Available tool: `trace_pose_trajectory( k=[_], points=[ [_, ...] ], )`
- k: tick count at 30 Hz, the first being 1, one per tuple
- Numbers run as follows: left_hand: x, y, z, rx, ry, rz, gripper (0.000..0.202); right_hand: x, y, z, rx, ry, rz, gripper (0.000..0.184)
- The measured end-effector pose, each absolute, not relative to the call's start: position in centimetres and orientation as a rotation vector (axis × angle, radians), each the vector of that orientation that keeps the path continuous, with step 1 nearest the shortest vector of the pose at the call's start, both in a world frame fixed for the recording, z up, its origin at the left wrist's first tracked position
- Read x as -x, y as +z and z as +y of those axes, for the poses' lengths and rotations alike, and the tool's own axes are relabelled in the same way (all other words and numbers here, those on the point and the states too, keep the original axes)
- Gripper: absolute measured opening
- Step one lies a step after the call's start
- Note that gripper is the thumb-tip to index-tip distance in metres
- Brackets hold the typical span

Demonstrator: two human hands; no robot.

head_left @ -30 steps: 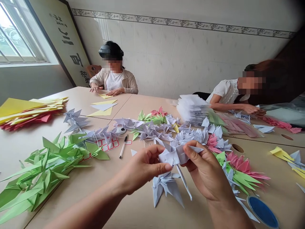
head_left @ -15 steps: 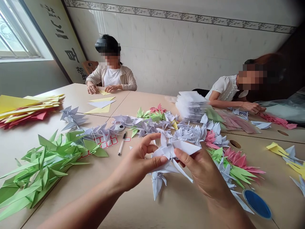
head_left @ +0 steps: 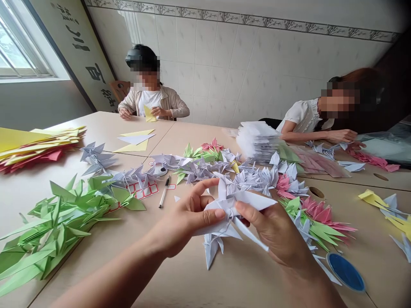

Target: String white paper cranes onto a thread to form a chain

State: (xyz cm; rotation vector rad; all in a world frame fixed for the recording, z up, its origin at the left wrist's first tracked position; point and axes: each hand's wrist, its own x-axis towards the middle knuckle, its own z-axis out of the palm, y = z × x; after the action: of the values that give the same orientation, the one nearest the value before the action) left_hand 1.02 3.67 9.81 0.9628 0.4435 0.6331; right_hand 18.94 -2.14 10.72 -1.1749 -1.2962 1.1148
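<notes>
A pale blue-white folded paper crane (head_left: 229,205) is pinched between my two hands above the table. My left hand (head_left: 192,214) grips its left side, thumb on top. With thumb and fingers closed, my right hand (head_left: 269,222) holds its right side near the middle. A narrow folded point of the crane sticks out toward the lower right. Below it, another pale paper crane (head_left: 212,250) rests on the table, partly covered. Beyond my hands lies a heap of pale folded cranes (head_left: 257,177). The undersides of my fingers are mostly hidden.
Green cranes (head_left: 58,226) pile up on the left, with stacked yellow and red paper (head_left: 41,145) behind. A pen (head_left: 164,192) lies near my left hand. At right are a blue round container (head_left: 346,271) and pink cranes (head_left: 317,211). Two people sit across the table.
The crane in my hands has shifted slightly, its narrow point swinging outward to the right. Across the table, the person at left has raised a yellow paper.
</notes>
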Motion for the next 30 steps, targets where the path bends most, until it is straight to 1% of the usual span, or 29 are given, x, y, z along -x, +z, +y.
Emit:
trace_pose_trajectory(
  k=[4,6,9,14,18,22,25,30],
  points=[
    [-1.1,9.7,3.7,-1.032,0.640,0.431,0.065,-18.7,10.6,-2.3,1.241,1.081,-1.336,0.030],
    [-1.1,9.7,3.7,-1.010,0.642,0.410,0.063,-18.7,10.5,-2.2,1.231,1.101,-1.338,0.031],
    [-1.2,9.8,3.7,-0.974,0.659,0.355,0.058,-18.7,10.0,-2.0,1.176,1.152,-1.304,0.028],
    [-1.1,10.0,3.7,-1.040,0.662,0.341,0.043,-18.6,9.6,-1.9,1.144,1.167,-1.287,0.027],
    [-1.0,9.8,3.6,-1.156,0.635,0.437,0.051,-18.4,10.3,-2.0,1.148,1.192,-1.279,0.023],
    [-1.1,9.7,3.5,-1.123,0.665,0.456,0.058,-18.4,10.6,-2.1,1.191,1.108,-1.322,0.028],
    [-1.2,9.9,3.5,-1.102,0.672,0.449,0.056,-18.6,10.7,-2.1,1.219,1.049,-1.379,0.030],
    [-1.1,10.1,3.7,-1.115,0.625,0.475,0.054,-19.3,10.7,-1.9,1.290,0.844,-1.366,0.043]
  ],
)
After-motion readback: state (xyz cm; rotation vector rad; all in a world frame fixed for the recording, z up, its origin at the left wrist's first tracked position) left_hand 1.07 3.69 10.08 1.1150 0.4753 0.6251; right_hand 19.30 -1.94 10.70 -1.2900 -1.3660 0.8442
